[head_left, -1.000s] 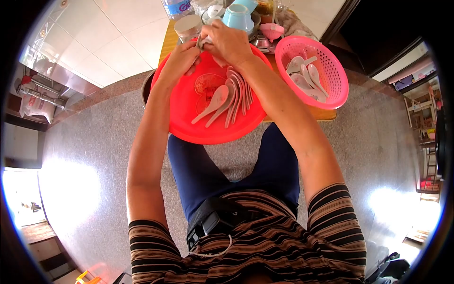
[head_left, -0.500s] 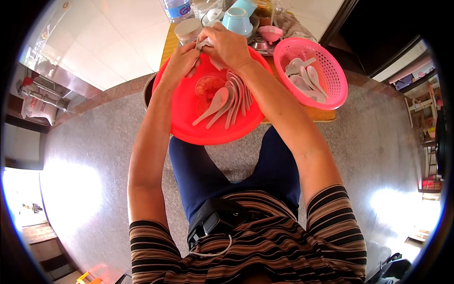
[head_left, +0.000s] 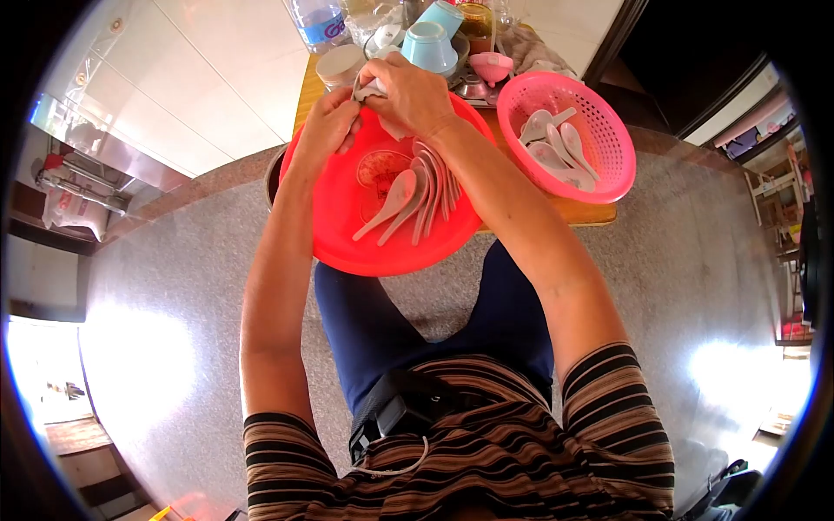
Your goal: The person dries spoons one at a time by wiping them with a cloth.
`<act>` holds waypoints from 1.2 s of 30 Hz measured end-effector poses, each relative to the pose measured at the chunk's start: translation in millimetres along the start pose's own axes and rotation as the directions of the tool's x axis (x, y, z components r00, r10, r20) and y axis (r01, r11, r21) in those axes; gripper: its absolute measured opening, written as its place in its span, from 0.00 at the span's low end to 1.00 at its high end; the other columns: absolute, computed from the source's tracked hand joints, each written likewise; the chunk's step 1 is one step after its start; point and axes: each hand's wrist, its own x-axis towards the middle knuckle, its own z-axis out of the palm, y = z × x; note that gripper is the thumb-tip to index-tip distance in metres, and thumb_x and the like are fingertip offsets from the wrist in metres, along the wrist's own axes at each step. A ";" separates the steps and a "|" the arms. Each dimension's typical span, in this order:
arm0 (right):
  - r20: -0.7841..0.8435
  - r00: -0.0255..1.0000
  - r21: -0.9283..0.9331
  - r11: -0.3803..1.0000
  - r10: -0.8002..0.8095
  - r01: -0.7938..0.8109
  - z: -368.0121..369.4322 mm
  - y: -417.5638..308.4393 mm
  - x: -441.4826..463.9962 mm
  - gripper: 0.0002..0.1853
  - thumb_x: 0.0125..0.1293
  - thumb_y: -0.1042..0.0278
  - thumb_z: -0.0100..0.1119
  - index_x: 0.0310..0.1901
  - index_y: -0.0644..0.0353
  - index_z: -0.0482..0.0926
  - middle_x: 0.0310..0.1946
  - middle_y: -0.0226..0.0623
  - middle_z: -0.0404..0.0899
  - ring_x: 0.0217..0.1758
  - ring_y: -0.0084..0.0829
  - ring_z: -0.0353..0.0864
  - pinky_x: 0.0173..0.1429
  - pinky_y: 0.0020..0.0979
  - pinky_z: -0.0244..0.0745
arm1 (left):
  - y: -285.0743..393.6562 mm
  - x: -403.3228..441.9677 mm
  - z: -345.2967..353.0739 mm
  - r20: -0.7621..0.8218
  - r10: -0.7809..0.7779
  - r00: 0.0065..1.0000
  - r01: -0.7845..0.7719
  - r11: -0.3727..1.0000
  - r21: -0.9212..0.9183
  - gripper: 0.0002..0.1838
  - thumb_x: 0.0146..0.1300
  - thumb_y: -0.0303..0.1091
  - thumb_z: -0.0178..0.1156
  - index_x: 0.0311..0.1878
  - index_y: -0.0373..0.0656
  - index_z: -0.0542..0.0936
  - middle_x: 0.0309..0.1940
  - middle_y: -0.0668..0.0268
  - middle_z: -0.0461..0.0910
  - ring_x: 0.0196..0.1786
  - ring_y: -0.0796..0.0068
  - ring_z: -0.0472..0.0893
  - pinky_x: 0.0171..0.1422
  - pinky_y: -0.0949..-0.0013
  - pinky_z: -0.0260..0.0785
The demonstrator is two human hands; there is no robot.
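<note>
Over the far rim of a red basin (head_left: 347, 221), both my hands are close together. My right hand (head_left: 413, 91) is closed on a crumpled white cloth (head_left: 373, 88), part of which hangs below the fingers. Beside it, my left hand (head_left: 328, 122) pinches a thin pale piece that looks like a spoon, mostly hidden by fingers and cloth. Several white spoons (head_left: 398, 196) lie fanned out and overlapping inside the basin, handles toward me, next to a printed round mark on its bottom.
A pink perforated basket (head_left: 623, 165) holding several white spoons (head_left: 572, 143) stands at the right of the wooden table (head_left: 595, 214). Behind the hands are a lidded jar (head_left: 340, 64), light blue bowls (head_left: 429, 48), a water bottle (head_left: 320, 24) and a small pink item (head_left: 492, 67).
My hands stay together at the white cloth, with only a slight shift of the fingers. The basin and table sit slightly differently in view as the camera moves a little.
</note>
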 end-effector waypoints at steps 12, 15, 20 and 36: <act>0.069 0.997 -0.018 0.999 -0.040 0.041 3.6 2.9 0.1 0.12 0.56 0.57 0.64 0.42 0.42 0.76 0.41 0.25 0.76 0.41 0.35 0.82 0.40 0.36 0.77 | 0.5 -1.5 -0.9 0.002 -0.037 0.999 0.037 0.999 -0.019 0.16 0.64 0.33 0.47 0.52 0.40 0.76 0.20 0.73 0.67 0.16 0.85 0.62 0.17 0.79 0.50; -0.015 0.999 -0.006 0.999 -0.041 0.041 2.1 5.2 -0.7 0.12 0.57 0.58 0.64 0.42 0.42 0.76 0.41 0.26 0.76 0.39 0.35 0.82 0.38 0.36 0.77 | 1.5 -2.3 -0.5 0.027 -0.020 0.999 0.021 0.999 -0.031 0.15 0.65 0.34 0.47 0.50 0.39 0.76 0.19 0.73 0.67 0.16 0.85 0.61 0.17 0.79 0.50; -0.100 0.991 -0.094 0.990 0.093 -0.103 -11.1 2.3 4.2 0.12 0.56 0.59 0.65 0.42 0.42 0.76 0.40 0.27 0.76 0.39 0.36 0.82 0.38 0.38 0.78 | 6.1 -7.2 1.5 0.060 -0.015 0.998 0.017 0.999 -0.028 0.14 0.65 0.34 0.47 0.47 0.39 0.76 0.19 0.73 0.66 0.16 0.85 0.61 0.17 0.79 0.50; -0.084 0.985 -0.080 0.984 0.151 -0.158 -12.9 -0.6 3.3 0.12 0.57 0.56 0.65 0.42 0.43 0.77 0.39 0.29 0.76 0.41 0.35 0.82 0.42 0.37 0.77 | 6.0 -8.3 2.8 0.096 -0.022 0.995 0.026 0.999 -0.035 0.16 0.64 0.34 0.46 0.52 0.39 0.75 0.19 0.72 0.66 0.15 0.84 0.61 0.16 0.79 0.49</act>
